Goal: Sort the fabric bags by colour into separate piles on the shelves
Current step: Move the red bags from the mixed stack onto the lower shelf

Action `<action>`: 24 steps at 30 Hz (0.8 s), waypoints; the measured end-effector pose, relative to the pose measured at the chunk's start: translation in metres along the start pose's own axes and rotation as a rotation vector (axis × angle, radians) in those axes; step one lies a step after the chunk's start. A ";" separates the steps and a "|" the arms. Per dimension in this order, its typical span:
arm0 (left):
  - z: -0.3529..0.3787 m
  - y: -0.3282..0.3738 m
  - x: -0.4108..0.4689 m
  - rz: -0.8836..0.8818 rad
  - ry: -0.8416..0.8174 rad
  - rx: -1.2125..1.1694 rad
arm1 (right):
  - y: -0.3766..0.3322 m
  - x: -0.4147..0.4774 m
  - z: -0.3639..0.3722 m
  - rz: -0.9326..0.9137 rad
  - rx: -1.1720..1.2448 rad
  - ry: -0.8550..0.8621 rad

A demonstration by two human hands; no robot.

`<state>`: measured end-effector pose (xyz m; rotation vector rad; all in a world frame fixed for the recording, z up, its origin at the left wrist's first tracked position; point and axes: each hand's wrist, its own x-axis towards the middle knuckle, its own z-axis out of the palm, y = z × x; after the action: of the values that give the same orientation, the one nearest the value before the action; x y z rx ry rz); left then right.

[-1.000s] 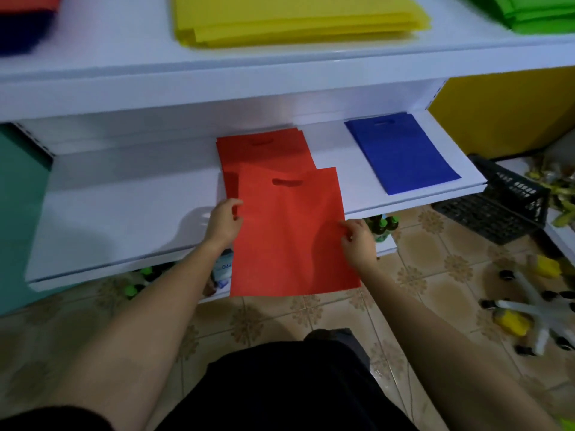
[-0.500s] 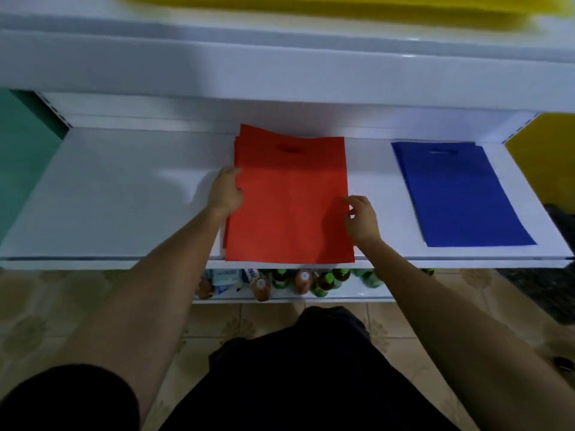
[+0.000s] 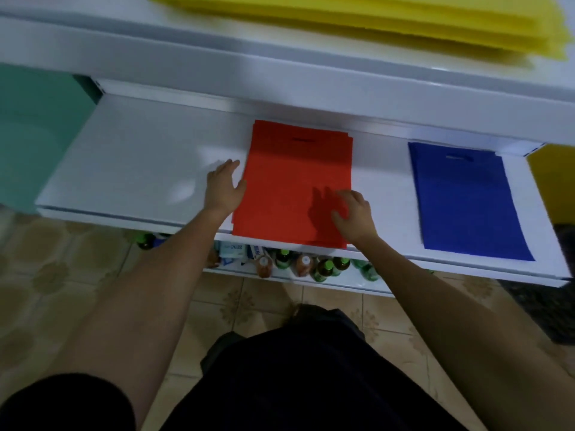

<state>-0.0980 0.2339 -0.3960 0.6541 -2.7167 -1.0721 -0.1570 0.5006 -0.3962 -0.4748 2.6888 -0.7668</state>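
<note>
Now the red bag (image 3: 298, 181) lies wholly on the red pile at frame centre on the middle shelf (image 3: 130, 169); a second ago it overhung the shelf's front edge, gripped at both sides. Its long axis runs from the front edge toward the back, handle slot at the far end. The left hand (image 3: 224, 188) rests flat at the pile's left edge, fingers extended and holding nothing. The right hand (image 3: 353, 214) rests on the lower right corner, fingers loosely spread, no longer pinching. Right of centre, well apart, lies the blue bag (image 3: 463, 200), likewise oriented. Yellow bags (image 3: 404, 20) occupy the upper shelf (image 3: 280, 73), top right.
</note>
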 end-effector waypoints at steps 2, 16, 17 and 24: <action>-0.018 -0.008 -0.020 -0.019 0.038 -0.012 | -0.023 -0.014 0.005 -0.085 -0.034 -0.027; -0.199 -0.135 -0.197 -0.171 0.320 0.048 | -0.241 -0.141 0.126 -0.545 0.059 -0.175; -0.215 -0.139 -0.202 -0.166 0.358 0.044 | -0.258 -0.147 0.129 -0.578 0.065 -0.168; -0.340 -0.125 -0.188 -0.029 0.649 0.082 | -0.385 -0.148 0.100 -0.864 0.144 -0.014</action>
<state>0.2111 0.0279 -0.2271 0.8728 -2.1937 -0.6063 0.1015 0.2039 -0.2361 -1.6290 2.3225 -1.1308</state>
